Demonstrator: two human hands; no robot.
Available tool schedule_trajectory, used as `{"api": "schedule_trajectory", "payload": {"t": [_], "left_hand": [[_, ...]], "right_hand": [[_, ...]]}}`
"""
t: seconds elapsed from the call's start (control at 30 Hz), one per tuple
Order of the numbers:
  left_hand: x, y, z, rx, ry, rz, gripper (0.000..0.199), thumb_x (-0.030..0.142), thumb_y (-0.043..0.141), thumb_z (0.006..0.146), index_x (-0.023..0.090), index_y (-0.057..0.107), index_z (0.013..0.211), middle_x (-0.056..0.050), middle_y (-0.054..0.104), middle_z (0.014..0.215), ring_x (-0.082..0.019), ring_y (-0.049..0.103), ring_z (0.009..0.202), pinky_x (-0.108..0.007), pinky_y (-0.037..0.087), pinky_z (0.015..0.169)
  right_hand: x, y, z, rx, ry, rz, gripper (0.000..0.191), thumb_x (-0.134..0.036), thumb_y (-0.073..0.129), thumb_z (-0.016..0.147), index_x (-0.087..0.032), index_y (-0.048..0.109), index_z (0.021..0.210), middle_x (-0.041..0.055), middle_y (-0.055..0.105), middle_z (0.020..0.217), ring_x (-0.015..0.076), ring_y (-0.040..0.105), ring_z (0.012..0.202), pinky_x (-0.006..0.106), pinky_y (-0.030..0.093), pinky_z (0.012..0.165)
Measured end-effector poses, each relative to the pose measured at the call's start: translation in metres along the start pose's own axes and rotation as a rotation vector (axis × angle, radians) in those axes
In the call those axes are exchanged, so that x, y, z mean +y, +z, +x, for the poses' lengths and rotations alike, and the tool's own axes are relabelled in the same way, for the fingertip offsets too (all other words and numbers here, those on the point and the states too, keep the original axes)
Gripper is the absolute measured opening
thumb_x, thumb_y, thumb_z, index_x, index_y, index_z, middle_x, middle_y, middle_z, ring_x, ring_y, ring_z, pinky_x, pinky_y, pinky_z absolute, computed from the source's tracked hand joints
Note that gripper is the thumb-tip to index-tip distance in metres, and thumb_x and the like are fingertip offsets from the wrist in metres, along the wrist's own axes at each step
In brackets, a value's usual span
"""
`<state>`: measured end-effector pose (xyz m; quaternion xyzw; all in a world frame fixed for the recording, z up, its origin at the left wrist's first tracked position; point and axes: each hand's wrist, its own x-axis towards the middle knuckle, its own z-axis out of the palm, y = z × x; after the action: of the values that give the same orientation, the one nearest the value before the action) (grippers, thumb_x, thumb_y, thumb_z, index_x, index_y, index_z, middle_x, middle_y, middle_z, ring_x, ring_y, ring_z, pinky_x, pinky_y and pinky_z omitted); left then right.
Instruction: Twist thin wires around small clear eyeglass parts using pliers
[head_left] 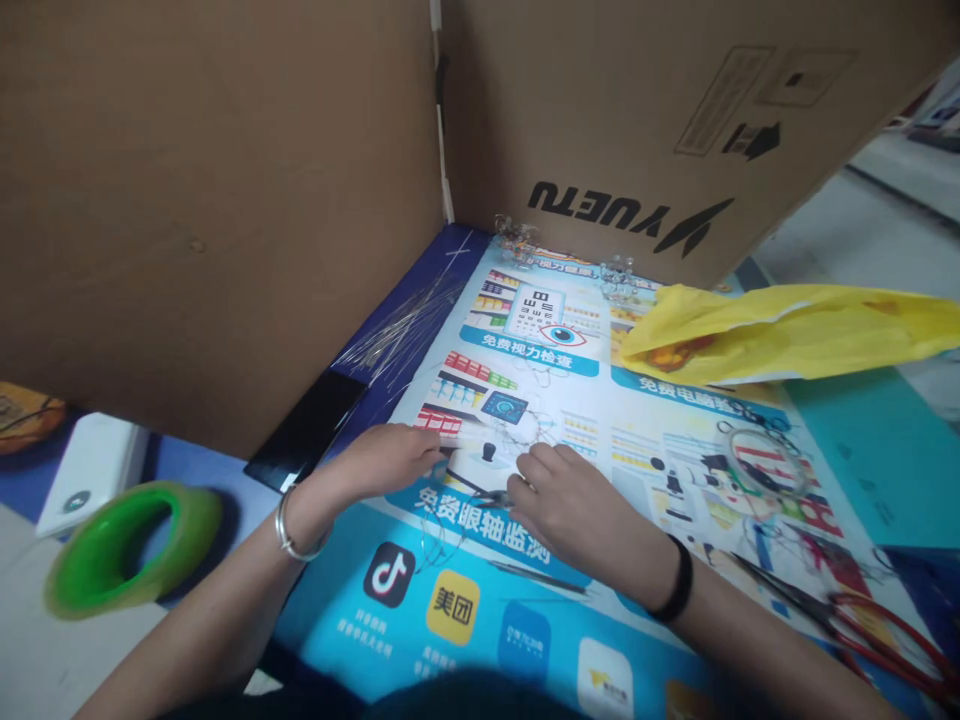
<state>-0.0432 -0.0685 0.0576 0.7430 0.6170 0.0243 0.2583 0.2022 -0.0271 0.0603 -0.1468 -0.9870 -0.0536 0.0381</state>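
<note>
My left hand (394,460) is closed over the printed poster (517,545), fingertips pinched together and pointing right. A little to its right, my right hand (566,500) is curled, thumb and fingers pressed together. Whatever either pinch holds is too thin or hidden to make out. Beyond the fingers lies a faint tangle of thin wire (525,430). A small dark metal tool tip (491,497) shows beside my right fingertips. Nearer me are a loose curl of wire (439,540) and some thin dark rods (536,575).
Cardboard panels (225,200) stand behind and left. Straight wires (409,325) lie beside a black phone-like slab (307,425). Green-cored tape (135,550) and a white power bank (94,475) sit left. At right are red-handled scissors (885,630), a wire coil (765,460) and a yellow bag (787,330).
</note>
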Motion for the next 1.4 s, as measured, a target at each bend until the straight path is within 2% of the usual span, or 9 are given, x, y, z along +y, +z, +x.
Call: {"api": "schedule_trajectory", "payload": {"t": [0.13, 0.23, 0.33, 0.43, 0.63, 0.83, 0.97, 1.13, 1.4], "left_hand": [[-0.002, 0.009, -0.005, 0.091, -0.038, 0.104, 0.025, 0.034, 0.041, 0.085, 0.019, 0.06, 0.079, -0.005, 0.064, 0.074, -0.018, 0.057, 0.064, -0.024, 0.034, 0.055], [-0.002, 0.012, -0.008, 0.152, -0.011, 0.026, 0.02, 0.031, 0.046, 0.082, 0.02, 0.06, 0.092, -0.005, 0.065, 0.086, -0.018, 0.059, 0.075, -0.025, 0.039, 0.061], [-0.002, 0.012, -0.011, 0.191, -0.002, 0.003, 0.025, 0.027, 0.049, 0.081, 0.022, 0.057, 0.104, -0.005, 0.061, 0.102, -0.02, 0.058, 0.087, -0.027, 0.043, 0.069], [0.003, 0.01, -0.016, 0.25, 0.03, -0.006, 0.027, 0.022, 0.048, 0.082, 0.023, 0.055, 0.108, -0.005, 0.055, 0.111, -0.02, 0.056, 0.093, -0.03, 0.044, 0.074], [0.021, 0.015, -0.019, 0.135, 0.323, -0.061, 0.014, 0.019, 0.048, 0.085, 0.021, 0.061, 0.09, -0.002, 0.061, 0.092, -0.016, 0.056, 0.085, -0.027, 0.044, 0.072], [0.027, 0.018, -0.012, 0.153, 0.473, 0.221, 0.016, 0.011, 0.047, 0.085, 0.017, 0.061, 0.079, -0.004, 0.063, 0.085, -0.019, 0.056, 0.084, -0.033, 0.042, 0.075], [0.028, 0.015, -0.01, 0.154, 0.619, 0.287, 0.019, 0.008, 0.044, 0.085, 0.016, 0.061, 0.079, -0.006, 0.064, 0.088, -0.021, 0.056, 0.089, -0.035, 0.04, 0.078], [0.032, 0.012, -0.004, 0.114, 0.673, 0.306, 0.02, 0.006, 0.044, 0.083, 0.016, 0.06, 0.076, -0.007, 0.064, 0.084, -0.021, 0.057, 0.083, -0.033, 0.041, 0.072], [0.031, 0.007, 0.004, 0.048, 0.612, 0.347, 0.02, 0.003, 0.046, 0.08, 0.016, 0.06, 0.085, -0.006, 0.065, 0.082, -0.019, 0.059, 0.076, -0.029, 0.044, 0.065]], "right_hand": [[0.0, 0.003, 0.004, 0.014, -0.03, -0.039, 0.011, -0.022, 0.046, 0.087, -0.017, 0.053, 0.079, 0.0051, 0.052, 0.078, 0.0201, 0.043, 0.079, 0.034, 0.027, 0.066], [0.0, 0.002, 0.005, 0.011, -0.04, -0.027, 0.012, -0.022, 0.045, 0.088, -0.017, 0.053, 0.081, 0.0053, 0.052, 0.079, 0.0201, 0.043, 0.08, 0.034, 0.028, 0.067], [0.003, -0.001, 0.002, -0.015, -0.018, 0.053, 0.014, -0.027, 0.046, 0.087, -0.018, 0.053, 0.081, 0.0059, 0.053, 0.081, 0.0207, 0.043, 0.082, 0.034, 0.029, 0.069], [0.01, -0.006, -0.003, -0.052, -0.007, 0.137, 0.018, -0.032, 0.047, 0.086, -0.018, 0.054, 0.077, 0.006, 0.053, 0.081, 0.0203, 0.043, 0.082, 0.033, 0.03, 0.069], [0.031, -0.021, -0.012, -0.047, 0.08, 0.105, 0.019, -0.033, 0.05, 0.084, -0.017, 0.057, 0.076, 0.0065, 0.055, 0.08, 0.0203, 0.044, 0.083, 0.032, 0.031, 0.071], [0.035, -0.029, -0.015, -0.043, 0.094, 0.053, 0.019, -0.033, 0.051, 0.083, -0.018, 0.059, 0.075, 0.0061, 0.055, 0.077, 0.0199, 0.045, 0.08, 0.032, 0.031, 0.068], [0.034, -0.03, -0.017, -0.038, 0.08, 0.07, 0.021, -0.034, 0.051, 0.083, -0.017, 0.059, 0.074, 0.0066, 0.055, 0.077, 0.0194, 0.045, 0.081, 0.032, 0.032, 0.07], [0.037, -0.029, -0.019, -0.042, 0.086, 0.085, 0.02, -0.033, 0.051, 0.083, -0.017, 0.059, 0.074, 0.0066, 0.055, 0.076, 0.0191, 0.045, 0.082, 0.032, 0.033, 0.072], [0.035, -0.031, -0.02, -0.071, 0.091, 0.131, 0.021, -0.033, 0.05, 0.083, -0.017, 0.059, 0.074, 0.007, 0.056, 0.077, 0.019, 0.046, 0.082, 0.031, 0.034, 0.072]]}}
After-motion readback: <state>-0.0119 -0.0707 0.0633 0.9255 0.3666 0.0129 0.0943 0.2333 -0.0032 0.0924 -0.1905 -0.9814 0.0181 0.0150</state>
